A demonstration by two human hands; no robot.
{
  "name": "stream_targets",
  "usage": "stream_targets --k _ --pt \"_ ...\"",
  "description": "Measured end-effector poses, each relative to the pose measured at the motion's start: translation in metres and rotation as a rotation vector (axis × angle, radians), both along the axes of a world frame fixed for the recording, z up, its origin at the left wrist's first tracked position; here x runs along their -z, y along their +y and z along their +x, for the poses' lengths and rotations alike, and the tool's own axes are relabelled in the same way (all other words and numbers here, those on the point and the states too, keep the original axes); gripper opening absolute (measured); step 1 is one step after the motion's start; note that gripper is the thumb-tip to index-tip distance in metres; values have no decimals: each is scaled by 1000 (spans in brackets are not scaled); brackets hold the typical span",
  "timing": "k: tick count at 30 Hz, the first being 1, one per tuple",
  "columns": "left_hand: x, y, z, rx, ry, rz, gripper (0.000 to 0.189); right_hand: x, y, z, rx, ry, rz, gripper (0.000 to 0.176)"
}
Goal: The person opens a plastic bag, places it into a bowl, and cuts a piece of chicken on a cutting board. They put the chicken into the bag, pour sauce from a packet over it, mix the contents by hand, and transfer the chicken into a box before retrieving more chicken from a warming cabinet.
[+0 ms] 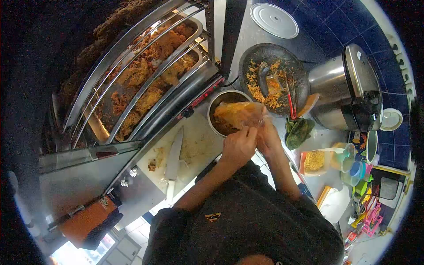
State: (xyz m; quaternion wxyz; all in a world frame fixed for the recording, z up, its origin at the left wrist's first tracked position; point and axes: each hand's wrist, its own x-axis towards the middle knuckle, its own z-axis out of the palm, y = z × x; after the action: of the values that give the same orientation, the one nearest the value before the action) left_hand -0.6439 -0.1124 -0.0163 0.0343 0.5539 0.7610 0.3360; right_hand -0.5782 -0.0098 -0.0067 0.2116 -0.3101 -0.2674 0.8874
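Observation:
A clear plastic bag (238,114) with yellow-orange food inside is held above a round white-rimmed pot (213,126). My left hand (240,145) is closed, fingers pinching the bag's near end. Beside it, my right hand (267,134) is closed around the same end of the bag. Brown contents show in the pot below, partly covered by the bag. To the left, a white cutting board (194,150) bears a large knife (174,154) with a white handle, plus some scraps. Behind the hands sits a dark stone mortar (298,66) with orange crumbs, a dark pestle and red-handled tongs (292,106).
A heated display case (165,95) with trays of fried food stands at left. On the right are a steel rice cooker (333,88), a green cloth (298,132), a container of yellow food (314,160) and plastic tubs (353,172). A white lid (274,20) lies at the back.

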Motion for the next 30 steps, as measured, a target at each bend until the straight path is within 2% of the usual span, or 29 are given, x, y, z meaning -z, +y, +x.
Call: stream_targets --k 2,4,7,10,17,19,21,23,25,27,30 --pt "3 3 -1 0 -9 40 9 3 -2 1 22 61 -40 47" --pt "1 4 0 7 -16 81 7 -2 -5 0 -32 -32 112 50" --pt "-3 0 4 52 -10 105 6 29 6 2 -42 -30 60 51" --pt "-6 -3 2 122 -11 146 7 -1 0 -5 -4 -40 23 52" --pt "-22 -11 -3 206 21 186 7 7 -2 2 -69 -64 -48 58" --pt "-23 -10 -3 229 31 208 7 16 0 2 -76 7 -102 63" --pt "-21 -10 2 223 68 283 7 -6 -6 -4 -56 -27 -74 65" --pt "-21 -12 5 243 72 272 6 -8 -5 -5 -41 -62 -48 67" --pt "-22 -15 7 258 76 258 6 7 7 -2 -158 -52 -167 71" --pt "-22 -17 10 286 93 163 11 6 6 -2 -162 -44 -165 73" --pt "-24 -18 12 307 96 185 12 3 -1 -8 -145 40 -93 76"
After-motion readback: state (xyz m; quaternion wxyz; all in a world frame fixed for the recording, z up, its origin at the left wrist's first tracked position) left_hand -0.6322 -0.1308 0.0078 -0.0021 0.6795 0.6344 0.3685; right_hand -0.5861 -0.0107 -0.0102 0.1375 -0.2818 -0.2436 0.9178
